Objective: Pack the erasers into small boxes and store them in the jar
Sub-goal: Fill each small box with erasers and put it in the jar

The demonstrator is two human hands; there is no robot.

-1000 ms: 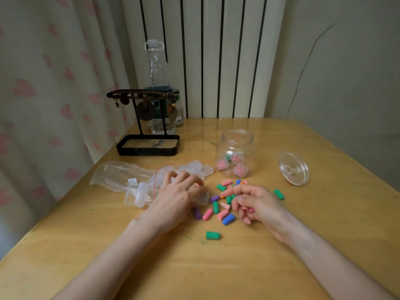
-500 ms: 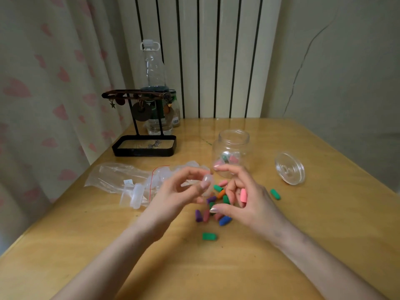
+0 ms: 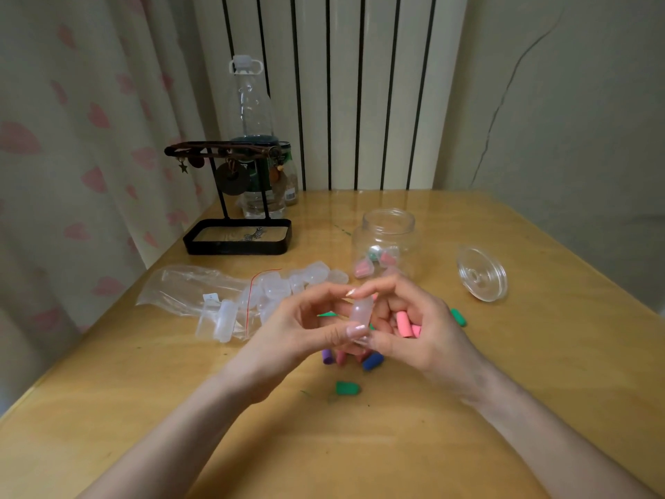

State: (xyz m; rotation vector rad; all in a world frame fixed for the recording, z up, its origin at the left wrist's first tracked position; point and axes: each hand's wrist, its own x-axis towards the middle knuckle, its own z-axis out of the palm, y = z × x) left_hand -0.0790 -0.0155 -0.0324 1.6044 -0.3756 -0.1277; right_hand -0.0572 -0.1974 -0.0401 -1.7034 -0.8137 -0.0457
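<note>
Wood-grained tabletop [image 3: 216,444] lies nearest, both forearms reaching in over it. A lone green eraser [image 3: 347,388] lies just short of the hands. Slightly farther, a blue eraser [image 3: 372,361] and a purple eraser [image 3: 326,356] lie below the hands, pink ones partly hidden between them. The left hand [image 3: 298,329] pinches a small clear box [image 3: 361,311] between thumb and forefinger, raised above the loose pile. The right hand [image 3: 424,336] meets it from the other side, forefinger and thumb touching the box, its other fingers curled round pink erasers [image 3: 405,324]. Another green eraser [image 3: 458,316] lies just right of that hand. To the left a clear zip bag [image 3: 187,289] lies flat, empty boxes [image 3: 313,273] spilling from its mouth. Beyond the hands stands the open jar [image 3: 387,225], a few filled boxes at its bottom; its glass lid [image 3: 482,273] lies apart to the right. At the far left are a black jewellery stand [image 3: 237,243] and a plastic bottle [image 3: 252,113].
</note>
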